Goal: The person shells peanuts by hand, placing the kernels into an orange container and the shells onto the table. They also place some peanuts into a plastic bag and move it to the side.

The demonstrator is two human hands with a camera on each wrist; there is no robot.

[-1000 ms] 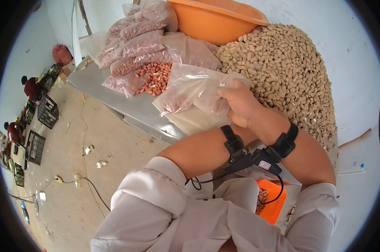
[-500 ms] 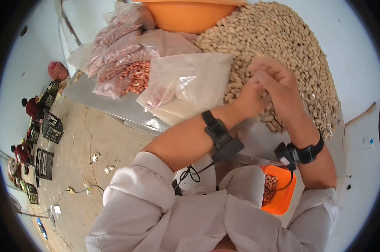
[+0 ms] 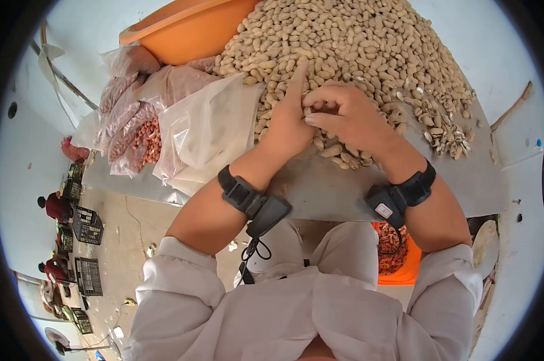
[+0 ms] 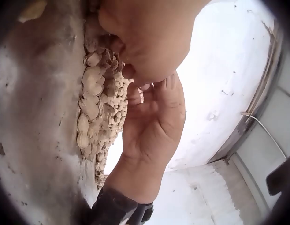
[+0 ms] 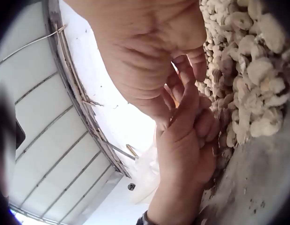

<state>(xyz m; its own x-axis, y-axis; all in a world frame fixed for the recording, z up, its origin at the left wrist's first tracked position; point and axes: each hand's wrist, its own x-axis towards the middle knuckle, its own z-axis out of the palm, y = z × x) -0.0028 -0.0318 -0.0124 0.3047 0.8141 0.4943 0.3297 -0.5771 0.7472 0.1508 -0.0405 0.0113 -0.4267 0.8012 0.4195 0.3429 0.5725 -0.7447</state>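
My two hands meet in front of the heap of unshelled peanuts (image 3: pixel 356 45) on a metal table. In the head view my left hand (image 3: pixel 287 127) points its index finger up toward the heap, while its other fingers look curled in the right wrist view. My right hand (image 3: pixel 351 120) bends its fingers and thumb in against the left hand. Where the fingers meet, the hands cover the spot, and I cannot tell whether a peanut is held there. Loose peanuts (image 3: pixel 347 157) lie just below the hands. Both wrists wear black camera straps.
Left of the hands lies a clear plastic bag (image 3: pixel 209 123), beside stacked bags of shelled peanuts (image 3: pixel 124 114). An orange basin (image 3: pixel 188 33) stands behind them. Broken shells (image 3: pixel 449 138) lie at the right. Below the table is an orange container (image 3: pixel 407 274) of reddish pieces.
My right hand has left the plastic bag it was on a second ago. Both hands have come together over the heap's front edge, and the head view has swung right.
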